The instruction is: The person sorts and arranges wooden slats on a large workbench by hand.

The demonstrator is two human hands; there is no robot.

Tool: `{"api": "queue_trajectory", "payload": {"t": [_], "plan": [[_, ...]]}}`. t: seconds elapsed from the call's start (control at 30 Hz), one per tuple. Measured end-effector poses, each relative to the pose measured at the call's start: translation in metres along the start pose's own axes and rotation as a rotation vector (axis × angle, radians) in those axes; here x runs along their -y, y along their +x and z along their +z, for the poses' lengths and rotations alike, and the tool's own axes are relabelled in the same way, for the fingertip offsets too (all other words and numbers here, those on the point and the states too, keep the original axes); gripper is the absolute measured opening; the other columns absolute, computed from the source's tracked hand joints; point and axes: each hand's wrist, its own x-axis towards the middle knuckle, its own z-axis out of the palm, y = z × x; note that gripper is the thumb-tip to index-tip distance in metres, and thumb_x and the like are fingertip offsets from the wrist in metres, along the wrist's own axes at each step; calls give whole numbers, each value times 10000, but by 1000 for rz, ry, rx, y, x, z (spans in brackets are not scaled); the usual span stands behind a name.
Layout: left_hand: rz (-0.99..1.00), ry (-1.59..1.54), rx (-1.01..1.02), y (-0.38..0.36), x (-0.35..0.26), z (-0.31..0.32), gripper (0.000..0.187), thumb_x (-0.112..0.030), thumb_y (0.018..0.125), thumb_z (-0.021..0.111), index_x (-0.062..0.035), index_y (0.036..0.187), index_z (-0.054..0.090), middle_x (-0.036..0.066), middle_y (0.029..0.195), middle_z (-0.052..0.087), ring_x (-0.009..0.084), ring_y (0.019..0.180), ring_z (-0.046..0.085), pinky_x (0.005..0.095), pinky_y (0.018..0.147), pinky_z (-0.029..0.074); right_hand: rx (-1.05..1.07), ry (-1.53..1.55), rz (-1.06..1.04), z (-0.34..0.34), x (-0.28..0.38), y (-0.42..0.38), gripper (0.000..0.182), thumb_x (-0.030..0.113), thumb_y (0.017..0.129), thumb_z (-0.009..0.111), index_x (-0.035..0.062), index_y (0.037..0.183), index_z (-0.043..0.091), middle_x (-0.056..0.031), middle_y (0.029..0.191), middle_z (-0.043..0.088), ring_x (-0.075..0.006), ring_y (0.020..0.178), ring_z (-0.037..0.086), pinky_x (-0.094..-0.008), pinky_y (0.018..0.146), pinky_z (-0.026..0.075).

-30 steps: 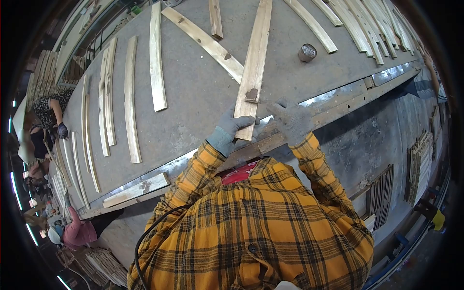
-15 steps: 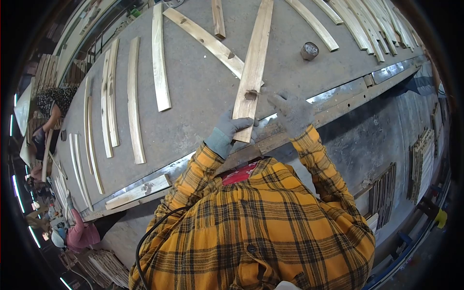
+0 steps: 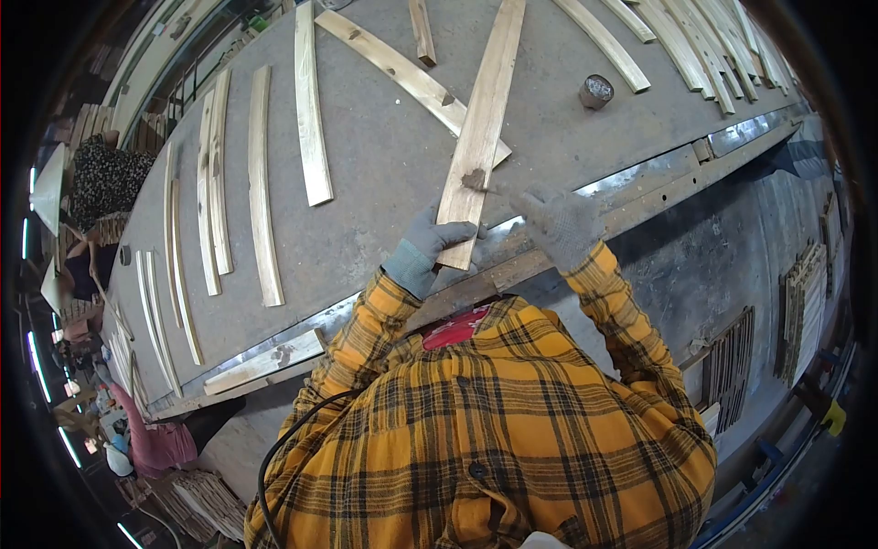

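My left hand, in a grey glove, grips the near end of a long wooden board. The board is raised at this end and slants away over the grey table. A dark brown patch marks its face near my hand. Just right of that patch is my right hand, gloved too, its fingers drawn together around a thin tool that points at the patch; the tool is blurred. Another board with dark spots lies beyond, partly hidden by the held one.
A small tin of dark material stands right of the held board. Wooden strips lie across the left of the table, more at the far right. A metal-edged rail runs along the near edge. Two people are at the left.
The thin tool now shows against the dark patch, and my right hand has turned slightly. The whole view has shifted a little. My left hand keeps its grip on the board.
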Motion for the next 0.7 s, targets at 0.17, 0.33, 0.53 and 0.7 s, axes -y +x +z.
{"api": "queue_trajectory", "payload": {"t": [0.17, 0.33, 0.53, 0.7], "plan": [[-18, -2, 14, 1, -1, 2, 469, -46, 793, 591, 54, 1189, 360, 171, 872, 613, 199, 644, 632, 285, 499, 555, 255, 7, 251, -23, 9, 18, 374, 137, 747, 595, 192, 1116, 574, -64, 752, 594, -205, 551, 582, -314, 455, 483], [-11, 21, -3, 1, -4, 5, 454, -48, 790, 593, 60, 1171, 370, 168, 866, 612, 201, 639, 631, 286, 505, 557, -2, 246, 140, -7, 7, 5, 287, 163, 793, 585, 200, 1077, 607, -50, 794, 594, -222, 592, 595, -321, 515, 494], [3, -59, 13, -1, -9, 11, 430, -43, 790, 587, 71, 1152, 384, 169, 864, 611, 201, 636, 631, 290, 519, 561, -44, 191, 264, 7, -1, 8, 284, 177, 796, 595, 233, 1073, 618, -18, 852, 587, -215, 687, 604, -319, 569, 500], [-59, -140, 2, -5, -18, 18, 437, -31, 789, 576, 80, 1162, 377, 178, 861, 607, 206, 632, 632, 283, 522, 560, -149, 119, 203, 16, -5, 5, 323, 150, 774, 607, 242, 1083, 617, -3, 889, 568, -199, 745, 593, -316, 610, 505]]}}
